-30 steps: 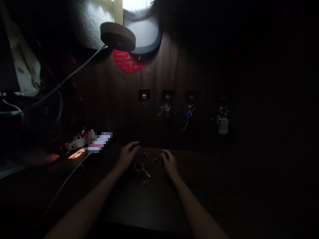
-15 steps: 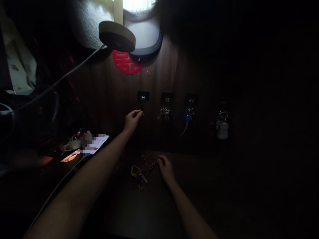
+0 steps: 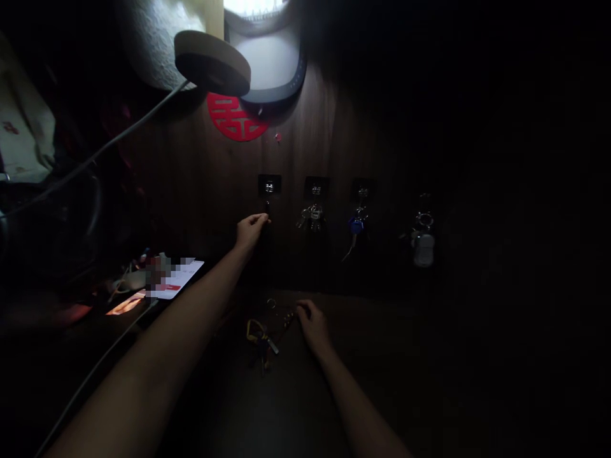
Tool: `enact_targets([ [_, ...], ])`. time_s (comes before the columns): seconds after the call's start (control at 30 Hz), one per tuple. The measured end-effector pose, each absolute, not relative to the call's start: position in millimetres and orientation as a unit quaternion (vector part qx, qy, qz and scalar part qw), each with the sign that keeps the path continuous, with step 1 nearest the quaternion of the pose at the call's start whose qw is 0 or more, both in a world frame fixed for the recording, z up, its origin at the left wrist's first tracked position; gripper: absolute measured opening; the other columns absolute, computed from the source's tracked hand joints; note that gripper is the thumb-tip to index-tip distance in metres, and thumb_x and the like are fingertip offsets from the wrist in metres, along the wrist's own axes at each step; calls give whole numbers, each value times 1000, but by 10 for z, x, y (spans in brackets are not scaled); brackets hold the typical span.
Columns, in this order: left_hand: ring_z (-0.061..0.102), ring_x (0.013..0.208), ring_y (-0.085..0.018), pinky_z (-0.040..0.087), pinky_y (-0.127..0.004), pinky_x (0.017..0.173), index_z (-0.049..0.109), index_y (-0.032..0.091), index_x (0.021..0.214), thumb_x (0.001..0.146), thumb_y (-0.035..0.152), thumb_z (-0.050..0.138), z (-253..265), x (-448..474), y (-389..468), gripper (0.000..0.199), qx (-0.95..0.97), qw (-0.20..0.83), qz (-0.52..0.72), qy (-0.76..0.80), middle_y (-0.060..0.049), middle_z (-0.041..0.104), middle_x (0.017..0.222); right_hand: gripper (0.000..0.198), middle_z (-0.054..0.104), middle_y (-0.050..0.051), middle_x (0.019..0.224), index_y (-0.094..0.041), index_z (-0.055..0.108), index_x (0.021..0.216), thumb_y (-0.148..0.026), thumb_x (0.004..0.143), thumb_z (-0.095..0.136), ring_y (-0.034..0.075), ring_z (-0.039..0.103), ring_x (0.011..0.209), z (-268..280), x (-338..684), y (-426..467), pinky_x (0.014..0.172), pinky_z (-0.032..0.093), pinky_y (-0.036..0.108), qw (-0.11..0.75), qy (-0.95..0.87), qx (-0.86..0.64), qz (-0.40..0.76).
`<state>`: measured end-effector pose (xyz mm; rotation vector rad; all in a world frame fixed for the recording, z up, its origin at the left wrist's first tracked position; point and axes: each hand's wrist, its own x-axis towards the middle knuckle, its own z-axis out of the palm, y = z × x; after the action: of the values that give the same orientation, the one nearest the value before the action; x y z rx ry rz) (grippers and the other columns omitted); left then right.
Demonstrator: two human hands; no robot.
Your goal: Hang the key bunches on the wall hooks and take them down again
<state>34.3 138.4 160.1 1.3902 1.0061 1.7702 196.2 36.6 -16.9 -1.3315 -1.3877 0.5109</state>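
My left hand (image 3: 251,230) reaches up to the leftmost wall hook (image 3: 269,188). Its thumb and finger are pinched together just below the hook's shiny end; what lies between them is too small and dark to make out. Low on the dark surface rests my right hand (image 3: 312,324), fingers curled in at the end of a thin beaded strap (image 3: 287,319). This strap leads to a bunch of keys (image 3: 265,346) with a yellow loop. A small metal ring (image 3: 271,303) lies just behind the bunch.
Other hooks to the right carry a key bunch (image 3: 314,216), keys with a blue head (image 3: 356,225) and a grey fob (image 3: 423,249). Overhead hangs a round disc (image 3: 212,63) on a white cable, before a red paper cutout (image 3: 236,117). White papers (image 3: 179,280) lie left.
The view has shifted slightly, moving the scene left. My left hand has dropped a little below the hook, its fingertips closer together. My right hand stays by the strap.
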Motion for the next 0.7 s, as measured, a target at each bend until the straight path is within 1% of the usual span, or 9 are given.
enact_targets([
  [0.13, 64, 82, -19, 47, -29, 75, 68, 14, 88, 68, 38, 63, 1510, 294, 1419, 32, 547, 308, 670, 396, -8, 72, 85, 25, 69, 4, 85, -21, 63, 84, -36, 74, 45, 20, 63, 81, -165, 1969, 358, 75, 47, 31, 536, -592, -559, 222],
  [0.3, 63, 85, -20, 45, -30, 79, 69, 16, 82, 68, 34, 62, 1379, 39, 1379, 24, 573, 261, 648, 429, -7, 72, 81, 28, 69, 5, 84, -21, 63, 85, -39, 74, 45, 21, 63, 81, -155, 1975, 347, 74, 48, 33, 531, -595, -560, 228],
  [0.37, 63, 83, -20, 45, -30, 77, 70, 17, 79, 70, 36, 59, 1348, -161, 1327, 24, 593, 226, 623, 457, -6, 72, 79, 28, 69, 5, 83, -20, 64, 83, -39, 73, 45, 22, 63, 81, -149, 1974, 348, 73, 48, 33, 529, -599, -555, 231],
  [0.43, 63, 77, -20, 44, -29, 72, 70, 18, 74, 71, 39, 55, 1341, -421, 1252, 26, 614, 196, 589, 488, -6, 71, 75, 28, 69, 5, 83, -21, 64, 83, -40, 73, 46, 22, 63, 79, -145, 1971, 352, 72, 48, 33, 524, -603, -555, 231],
  [0.5, 62, 68, -20, 43, -27, 64, 69, 19, 69, 73, 43, 51, 1363, -726, 1152, 31, 636, 168, 541, 524, -5, 69, 68, 28, 69, 5, 82, -21, 64, 82, -40, 73, 46, 22, 62, 78, -149, 1967, 362, 72, 47, 33, 514, -608, -561, 227],
  [0.57, 60, 60, -19, 40, -26, 59, 67, 20, 59, 74, 46, 50, 1414, -1052, 1031, 34, 650, 123, 464, 589, -4, 65, 59, 28, 69, 4, 81, -22, 64, 82, -40, 73, 45, 22, 62, 78, -162, 1963, 376, 73, 46, 33, 504, -613, -567, 220],
  [0.63, 57, 57, -20, 38, -27, 57, 64, 21, 53, 74, 48, 49, 1478, -1368, 910, 37, 660, 63, 356, 658, -5, 62, 53, 27, 69, 4, 82, -22, 65, 82, -39, 74, 45, 22, 62, 79, -180, 1960, 391, 73, 46, 33, 496, -618, -571, 212],
  [0.7, 58, 60, -23, 38, -28, 60, 62, 21, 50, 73, 47, 53, 1523, -1650, 819, 36, 628, 27, 290, 721, -5, 59, 52, 25, 69, 3, 84, -23, 65, 82, -38, 74, 46, 21, 62, 81, -198, 1958, 402, 75, 45, 33, 491, -624, -572, 206],
])
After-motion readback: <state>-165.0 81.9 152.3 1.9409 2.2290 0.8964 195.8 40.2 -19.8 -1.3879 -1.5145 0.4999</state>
